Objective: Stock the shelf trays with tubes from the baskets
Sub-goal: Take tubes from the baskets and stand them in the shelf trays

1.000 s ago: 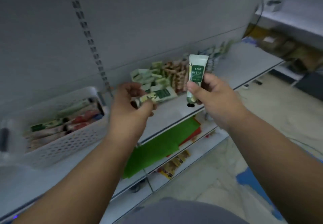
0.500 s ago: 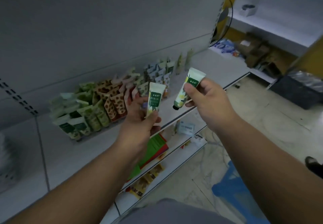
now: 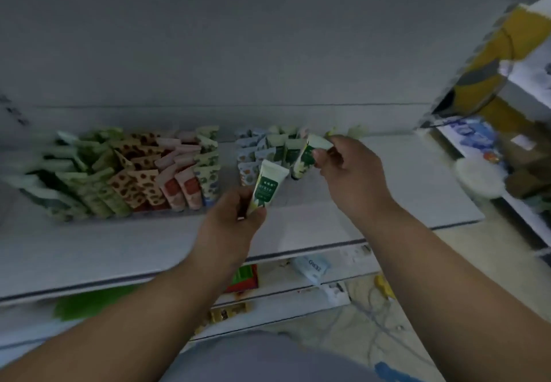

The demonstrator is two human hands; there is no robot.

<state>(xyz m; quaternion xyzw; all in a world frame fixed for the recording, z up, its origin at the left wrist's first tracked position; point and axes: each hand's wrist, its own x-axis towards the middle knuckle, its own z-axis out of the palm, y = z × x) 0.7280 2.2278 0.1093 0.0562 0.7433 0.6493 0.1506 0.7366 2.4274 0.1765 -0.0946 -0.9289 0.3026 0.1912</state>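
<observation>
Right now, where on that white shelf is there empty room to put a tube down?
The white metal shelf is bare right of the right hand, out to its far end, and along the front strip before the packed rows of standing tubes. It is crowded at the back left and behind the left hand's white-and-green tube.

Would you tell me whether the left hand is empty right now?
No, the left hand grips a white tube with a green label, held upright in front of the shelf.

Tube (image 3: 266, 186) in each hand (image 3: 231, 223)
</observation>
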